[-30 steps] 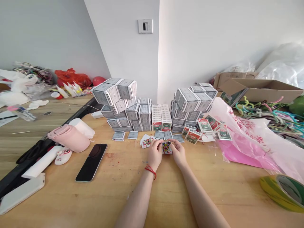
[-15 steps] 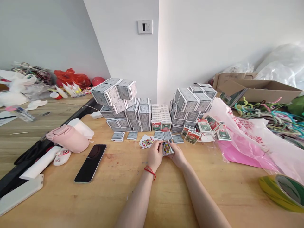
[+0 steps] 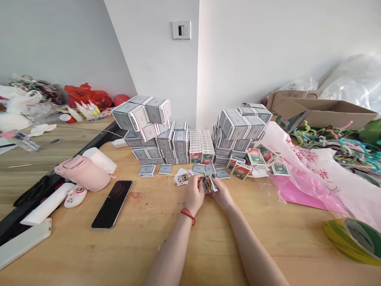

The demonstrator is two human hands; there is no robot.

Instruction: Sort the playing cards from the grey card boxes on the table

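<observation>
Left hand [image 3: 194,193] and right hand [image 3: 222,194], both closed in a pinch on a small stack of face-up playing cards [image 3: 209,184] held just above the pale wooden worktop [image 3: 208,246], near loose face-up cards [image 3: 183,177].

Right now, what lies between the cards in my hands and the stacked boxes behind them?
In the head view, small face-down decks lie between the held cards and the stacked boxes, with a loose face-up pile to their left.
</observation>
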